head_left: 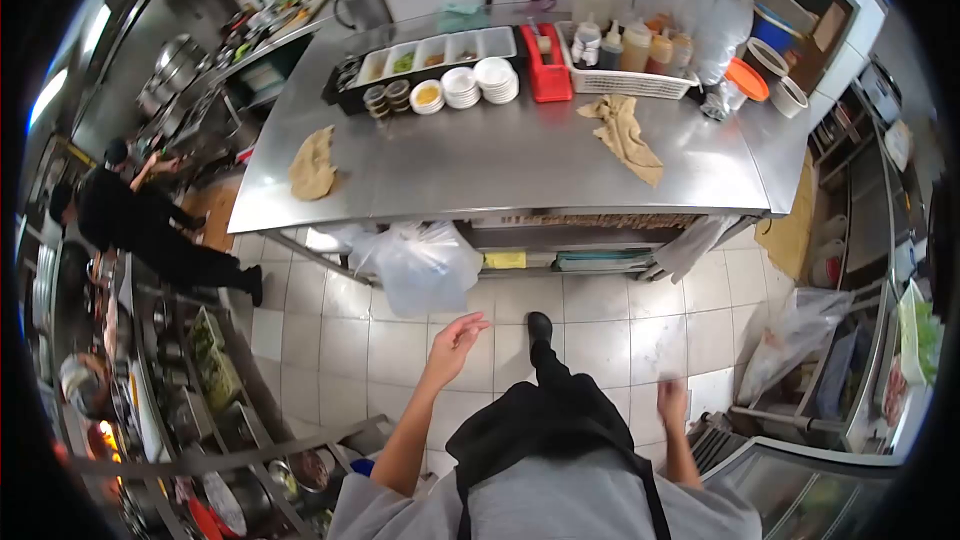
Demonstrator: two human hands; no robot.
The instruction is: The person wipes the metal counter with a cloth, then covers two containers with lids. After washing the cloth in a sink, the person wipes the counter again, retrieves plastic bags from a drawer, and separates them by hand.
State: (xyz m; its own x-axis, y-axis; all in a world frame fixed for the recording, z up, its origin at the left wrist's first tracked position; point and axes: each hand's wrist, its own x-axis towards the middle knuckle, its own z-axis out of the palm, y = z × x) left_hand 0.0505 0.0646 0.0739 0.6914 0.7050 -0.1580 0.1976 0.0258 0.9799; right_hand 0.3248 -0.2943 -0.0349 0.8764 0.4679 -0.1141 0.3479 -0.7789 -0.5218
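Over the tiled floor, my left hand point(456, 348) hangs in the air with its fingers loosely stretched out and nothing in it. It is nearest to the clear plastic bag point(425, 265) hanging under the front edge of the steel table point(430, 175). My right hand point(673, 402) is low at my other side, smeared by motion, so its fingers cannot be made out. Neither hand touches the table. On it lie two tan cloths, one at the left point(313, 164) and one at the right point(625, 138).
White bowls point(495, 80), a black condiment tray point(430, 70), a red holder point(545, 62) and a white basket point(635, 85) of squeeze bottles stand along the table's back. At far left, people in black point(140, 210) work near a stove with flames point(107, 435). Shelving point(860, 340) stands right.
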